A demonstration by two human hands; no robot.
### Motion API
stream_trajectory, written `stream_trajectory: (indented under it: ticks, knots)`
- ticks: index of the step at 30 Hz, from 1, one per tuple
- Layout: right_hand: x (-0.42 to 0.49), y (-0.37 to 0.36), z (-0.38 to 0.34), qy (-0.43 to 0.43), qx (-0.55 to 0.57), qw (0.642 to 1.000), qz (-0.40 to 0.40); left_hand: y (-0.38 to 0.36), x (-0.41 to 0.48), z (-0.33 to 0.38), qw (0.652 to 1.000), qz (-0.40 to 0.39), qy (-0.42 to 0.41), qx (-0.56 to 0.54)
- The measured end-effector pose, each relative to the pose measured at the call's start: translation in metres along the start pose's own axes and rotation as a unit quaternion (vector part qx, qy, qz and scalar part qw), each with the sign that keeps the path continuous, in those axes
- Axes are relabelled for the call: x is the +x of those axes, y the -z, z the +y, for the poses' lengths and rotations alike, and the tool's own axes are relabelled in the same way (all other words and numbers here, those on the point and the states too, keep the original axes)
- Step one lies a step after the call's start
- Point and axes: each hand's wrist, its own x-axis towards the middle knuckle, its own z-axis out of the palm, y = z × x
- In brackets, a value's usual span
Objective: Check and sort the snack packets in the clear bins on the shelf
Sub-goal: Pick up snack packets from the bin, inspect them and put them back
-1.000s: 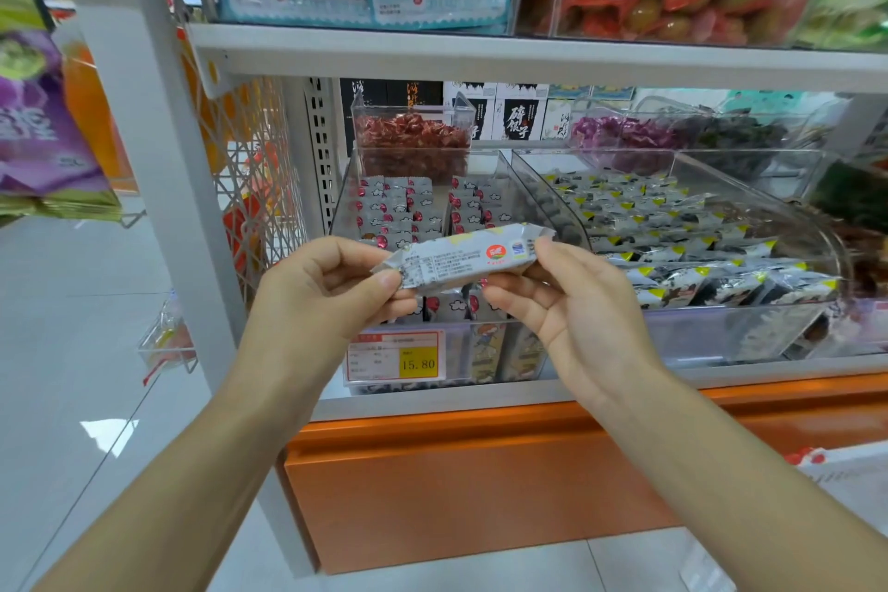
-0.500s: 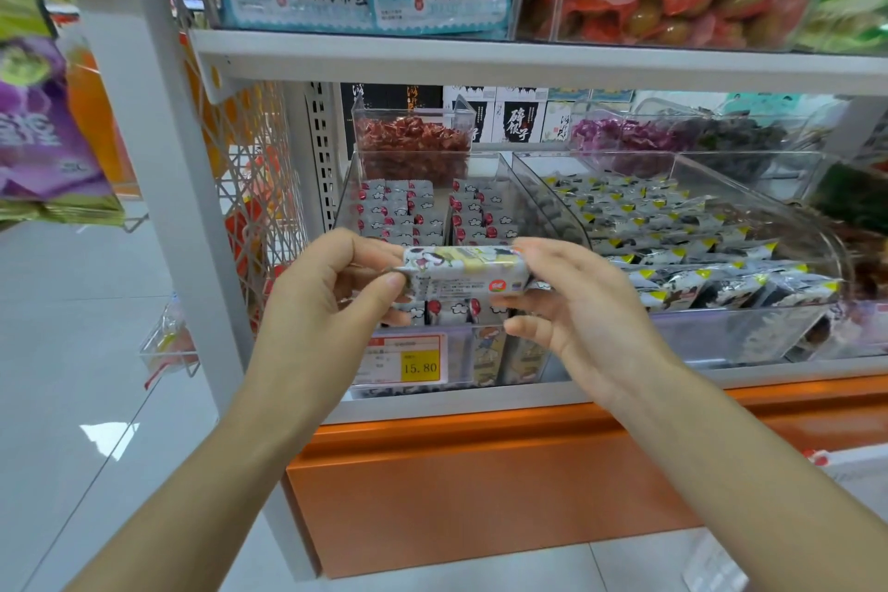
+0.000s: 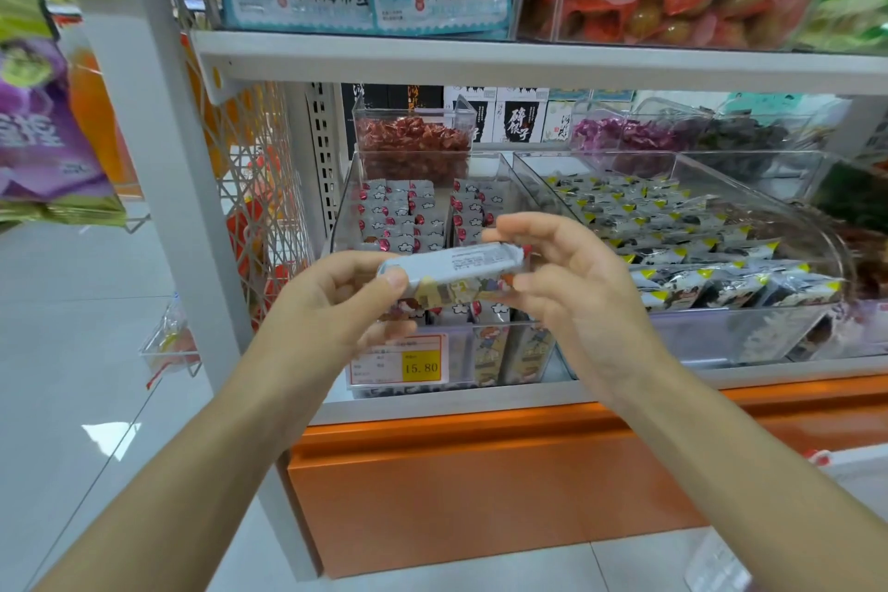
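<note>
One snack packet (image 3: 451,272) was held mid-frame, pinched by left hand (image 3: 336,303); right hand (image 3: 572,284) loosely at its end. Check underway; binned packets (image 3: 672,250) appeared unchecked.

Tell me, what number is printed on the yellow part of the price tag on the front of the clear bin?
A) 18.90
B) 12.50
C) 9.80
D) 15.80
D: the yellow patch of the price tag, on the front of the clear bin just below the held packet, reads 15.80.

Yellow price tag (image 3: 421,367) reading 15.80, orange base panel (image 3: 480,495), white tiled floor (image 3: 72,351)
</note>
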Motion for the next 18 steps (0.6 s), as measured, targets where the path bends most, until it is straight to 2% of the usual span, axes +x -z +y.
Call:
stream_trajectory:
  ticks: [3,8,12,15,18]
  knots:
    - [0.000,-0.002,0.003,-0.020,-0.042,0.999,0.028,0.001,-0.001,-0.001,0.999,-0.020,-0.014,0.032]
    - [-0.003,-0.006,0.005,-0.021,-0.102,0.995,0.010,-0.003,-0.002,0.000,0.994,-0.019,-0.058,0.092]
    - [-0.003,-0.004,0.005,-0.005,-0.146,0.989,0.031,-0.007,-0.006,0.005,0.985,-0.032,-0.088,0.143]
    - [-0.002,-0.004,0.005,0.014,-0.168,0.984,0.048,-0.008,-0.007,0.005,0.978,-0.024,-0.082,0.190]
    - [-0.001,-0.002,0.006,0.032,-0.183,0.982,0.037,-0.010,-0.007,0.005,0.986,-0.009,-0.055,0.156]
